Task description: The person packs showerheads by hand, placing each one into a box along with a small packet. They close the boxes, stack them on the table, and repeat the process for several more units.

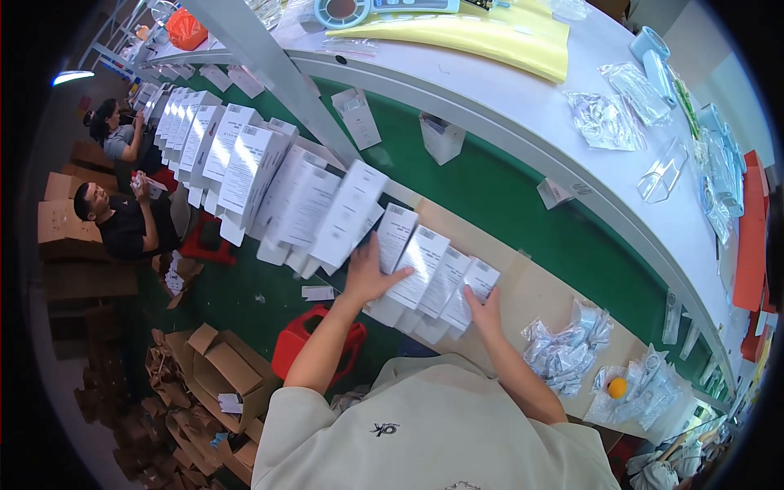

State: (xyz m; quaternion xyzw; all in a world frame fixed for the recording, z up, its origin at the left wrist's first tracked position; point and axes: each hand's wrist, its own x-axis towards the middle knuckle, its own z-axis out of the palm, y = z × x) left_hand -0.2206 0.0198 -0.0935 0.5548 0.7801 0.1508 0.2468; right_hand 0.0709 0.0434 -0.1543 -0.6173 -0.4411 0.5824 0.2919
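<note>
Several white printed cardboard boxes (424, 260) stand close together in a short row on the tan bench in front of me. At the left end of this group is my left hand (369, 279), its thumb across the front of a box and its fingers reaching up along the side. My right hand (483, 309) presses on the last box (479, 279) at the right end. Between them the hands clasp the group. Just left of my left hand, a taller leaning white box (351, 214) begins a longer row of similar boxes (245, 167) running away to the far left.
Clear plastic bags with pale parts (565, 347) and an orange ball (617, 388) lie right on the bench (523, 286). A white shelf (506, 90) with a grey post (269, 73) rises beyond. A red stool (339, 347) and open cartons (220, 367) stand left; two people sit farther off.
</note>
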